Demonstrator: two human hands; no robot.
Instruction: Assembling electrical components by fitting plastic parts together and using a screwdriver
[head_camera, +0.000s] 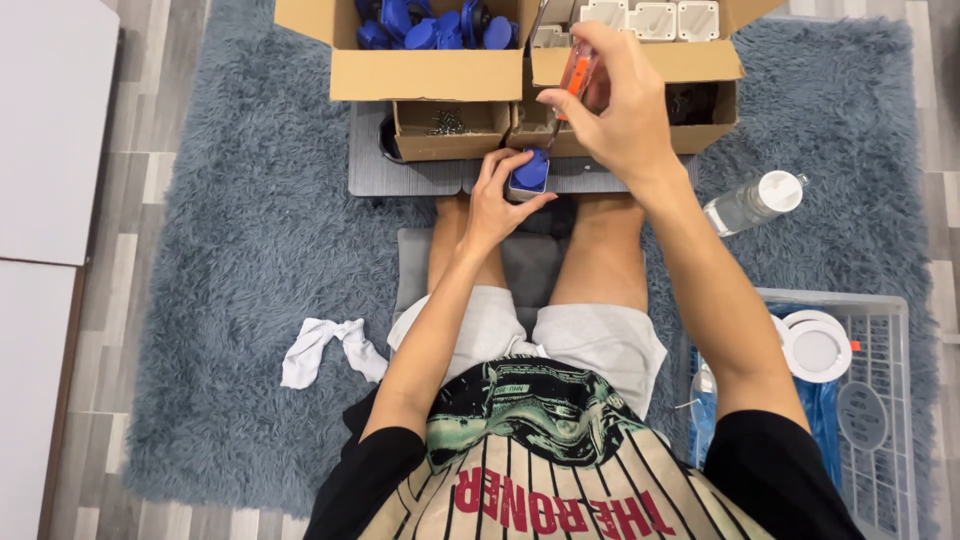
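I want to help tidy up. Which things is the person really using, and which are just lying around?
In use:
left hand holding the blue part
right hand holding the orange screwdriver
box of blue parts
small box of screws

Just lying about:
white cloth on the rug
water bottle
white basket

Shaggy grey-blue rug, wood floor

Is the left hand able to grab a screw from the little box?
Probably yes. The little box of screws sits open just beyond the left hand, nothing between them, but that hand now holds the blue part.
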